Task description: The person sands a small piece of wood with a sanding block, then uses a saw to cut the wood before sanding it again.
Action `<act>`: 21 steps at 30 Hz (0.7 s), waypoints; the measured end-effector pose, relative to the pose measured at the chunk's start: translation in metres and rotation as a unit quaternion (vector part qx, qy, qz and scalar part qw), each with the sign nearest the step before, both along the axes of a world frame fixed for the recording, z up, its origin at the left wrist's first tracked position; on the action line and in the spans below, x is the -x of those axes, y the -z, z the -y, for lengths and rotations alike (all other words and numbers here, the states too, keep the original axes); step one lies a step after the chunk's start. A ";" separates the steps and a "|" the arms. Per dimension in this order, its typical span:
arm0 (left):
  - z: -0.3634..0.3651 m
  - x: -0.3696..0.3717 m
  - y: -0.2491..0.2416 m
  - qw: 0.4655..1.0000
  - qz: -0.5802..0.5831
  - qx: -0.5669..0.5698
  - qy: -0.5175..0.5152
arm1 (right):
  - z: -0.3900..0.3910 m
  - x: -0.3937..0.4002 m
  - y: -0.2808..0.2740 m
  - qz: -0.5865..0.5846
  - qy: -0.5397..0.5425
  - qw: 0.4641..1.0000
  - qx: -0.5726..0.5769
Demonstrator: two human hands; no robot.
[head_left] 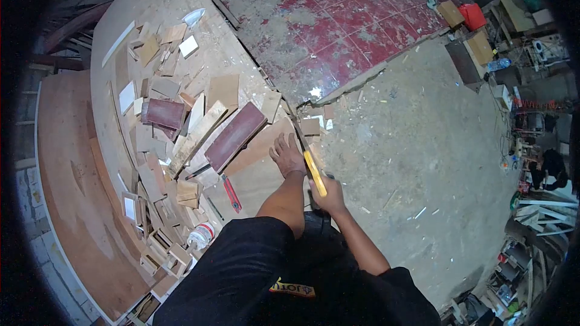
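Observation:
My left hand (pixel 286 156) lies flat with its fingers spread on a light wooden board (pixel 251 182) at the edge of the worktable. Just right of it, my right hand (pixel 328 196) is closed round a saw with a yellow handle (pixel 314 174). The saw's dark blade runs up along the board's right edge. Left of the board lie a red cutter knife (pixel 231 194) and a dark red wooden block (pixel 235 136). How the blade's teeth meet the wood is too small to tell.
Wood offcuts (pixel 166 113), a pale timber strip (pixel 198 139) and a white container (pixel 201 235) crowd the table at left. A raised red tiled floor (pixel 362 18) is beyond. Grey concrete (pixel 417 163) stretches right, towards boxes and clutter along the far side.

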State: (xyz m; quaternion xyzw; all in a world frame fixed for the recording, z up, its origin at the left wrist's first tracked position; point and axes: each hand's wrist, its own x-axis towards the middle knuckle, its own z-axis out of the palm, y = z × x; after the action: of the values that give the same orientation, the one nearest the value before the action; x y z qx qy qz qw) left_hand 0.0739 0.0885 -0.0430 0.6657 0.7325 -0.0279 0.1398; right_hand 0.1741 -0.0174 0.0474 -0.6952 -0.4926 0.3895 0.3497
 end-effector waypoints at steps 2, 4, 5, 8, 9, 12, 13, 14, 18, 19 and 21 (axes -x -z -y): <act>-0.001 0.002 0.010 0.999 -0.013 -0.028 0.008 | -0.021 0.002 0.004 0.002 -0.014 1.000 0.024; 0.001 0.000 0.003 0.999 -0.005 -0.036 0.011 | -0.016 -0.003 -0.009 -0.022 -0.008 0.999 0.035; 0.000 -0.001 -0.004 0.999 -0.004 -0.034 0.014 | -0.011 -0.007 -0.019 -0.044 -0.006 0.998 0.048; -0.001 -0.005 -0.024 0.999 0.031 -0.019 0.000 | 0.038 -0.024 -0.035 -0.050 -0.002 0.997 0.063; -0.002 -0.005 -0.026 1.000 0.015 0.000 0.002 | 0.055 -0.030 -0.047 -0.049 -0.010 0.995 0.085; -0.003 -0.006 -0.027 1.000 -0.003 0.020 0.003 | 0.093 -0.044 -0.084 -0.032 -0.042 0.993 0.105; -0.002 -0.005 -0.028 1.000 -0.004 0.019 0.003 | 0.095 -0.043 -0.087 -0.033 -0.042 0.993 0.106; -0.003 -0.005 -0.026 1.000 -0.004 0.018 0.004 | 0.095 -0.041 -0.089 -0.042 -0.034 0.992 0.112; 0.000 -0.004 -0.021 1.000 0.003 0.003 0.007 | 0.068 -0.021 -0.050 -0.056 0.034 0.995 0.069; 0.000 -0.004 -0.021 1.000 0.003 0.004 0.009 | 0.053 -0.019 -0.027 -0.049 0.021 0.998 0.041; 0.000 -0.005 -0.025 1.000 0.006 0.016 0.008 | 0.017 -0.013 0.002 -0.033 0.003 0.999 -0.006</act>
State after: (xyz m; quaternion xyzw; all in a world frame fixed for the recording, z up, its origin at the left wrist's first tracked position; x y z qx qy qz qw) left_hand 0.0791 0.0881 -0.0178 0.6696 0.7254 -0.0371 0.1549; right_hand 0.1874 -0.0341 0.0456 -0.6812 -0.4816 0.4078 0.3711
